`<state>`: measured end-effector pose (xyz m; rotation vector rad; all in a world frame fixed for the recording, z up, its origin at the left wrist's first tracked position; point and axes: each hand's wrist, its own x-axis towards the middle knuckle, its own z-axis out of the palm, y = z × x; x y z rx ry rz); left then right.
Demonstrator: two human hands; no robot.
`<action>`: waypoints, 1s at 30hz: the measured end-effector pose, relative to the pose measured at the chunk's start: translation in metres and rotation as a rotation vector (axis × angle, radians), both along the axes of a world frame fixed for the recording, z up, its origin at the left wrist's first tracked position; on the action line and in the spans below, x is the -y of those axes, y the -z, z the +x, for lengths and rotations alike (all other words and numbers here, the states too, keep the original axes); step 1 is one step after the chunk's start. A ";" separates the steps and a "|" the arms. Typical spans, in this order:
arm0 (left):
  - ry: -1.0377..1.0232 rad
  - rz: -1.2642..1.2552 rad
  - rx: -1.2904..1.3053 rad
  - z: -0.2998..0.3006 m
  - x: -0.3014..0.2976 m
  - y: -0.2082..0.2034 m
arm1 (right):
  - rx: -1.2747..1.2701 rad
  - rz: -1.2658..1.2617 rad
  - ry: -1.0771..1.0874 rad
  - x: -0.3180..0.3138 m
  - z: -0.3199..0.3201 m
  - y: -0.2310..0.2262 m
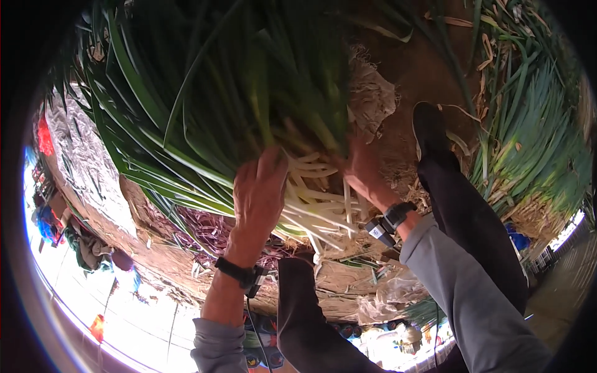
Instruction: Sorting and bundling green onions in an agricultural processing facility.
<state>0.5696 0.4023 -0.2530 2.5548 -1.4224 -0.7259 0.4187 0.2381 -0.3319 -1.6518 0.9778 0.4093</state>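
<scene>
A large heap of scallions (146,133) spreads before me, long green leaves pointing away and white stalks (320,217) toward me. My left hand (260,186) has its fingers closed around a scallion at the heap's near side, where the green turns pale. To its right, my right hand (367,173) is closed at the base of another scallion, its fingertips partly lost in shade. Loose white stalks lie between and below both hands. Each wrist wears a black strap with a small device.
Another scallion pile (528,149) lies on the right, beyond my outstretched dark-trousered leg (463,217). Purplish strips (205,230) lie left of my left forearm. Crumpled clear plastic (392,299) and a brown sheet (336,289) are nearby. A silvery sheet (93,165) covers the far left.
</scene>
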 end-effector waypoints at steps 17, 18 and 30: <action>-0.091 -0.313 -0.172 0.015 0.051 -0.020 | 0.346 -0.104 -0.372 -0.067 0.030 -0.020; 0.012 -0.261 -0.271 0.019 0.059 -0.020 | 0.334 -0.117 -0.491 -0.072 0.032 -0.025; 0.195 0.129 0.193 0.037 0.008 0.009 | 0.380 -0.400 -0.086 0.009 0.062 -0.015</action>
